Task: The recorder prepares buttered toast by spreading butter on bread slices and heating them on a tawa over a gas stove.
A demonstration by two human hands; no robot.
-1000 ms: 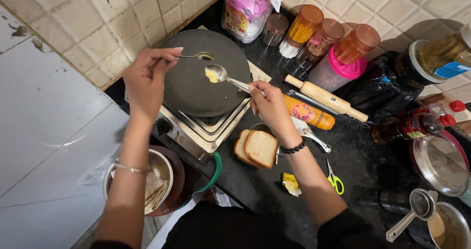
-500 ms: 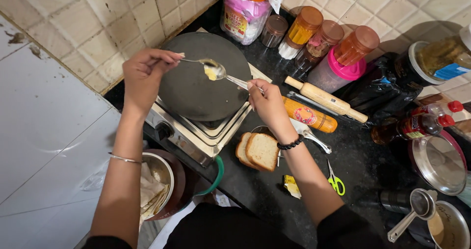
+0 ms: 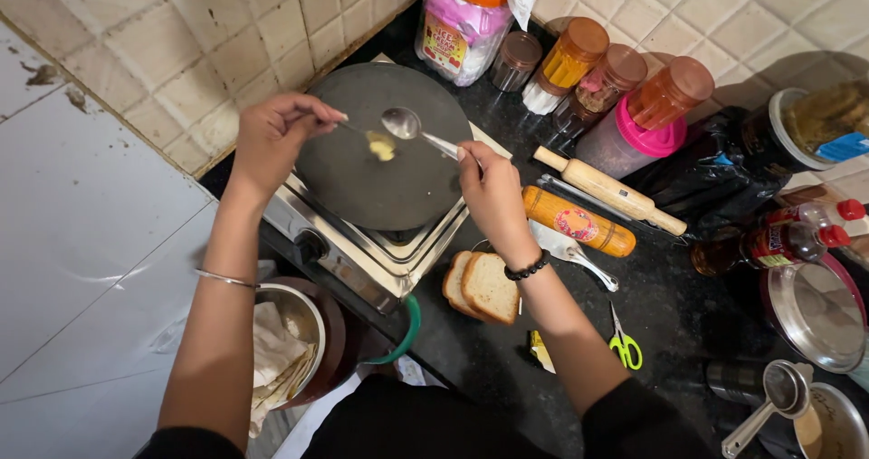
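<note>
Left hand (image 3: 272, 138) fingers pinched on thin utensil handle, tip at butter lump (image 3: 382, 146) lying on dark flat pan (image 3: 362, 187) atop stove (image 3: 353, 260); right hand (image 3: 493, 192) fingers clamped on spoon (image 3: 403, 122), bowl empty above pan; step judged: butter scraped off spoon; next: spreading calls for light sweeps; bread slices (image 3: 484, 287) wait on desk (image 3: 670, 305) right of stove

Bright, even overhead light, sharp focus. Glare on the spoon (image 3: 401, 121) beyond the right hand's (image 3: 490, 190) fingertips. Soft shadows behind the jars (image 3: 670, 97). Wide-angle bending at edges.
</note>
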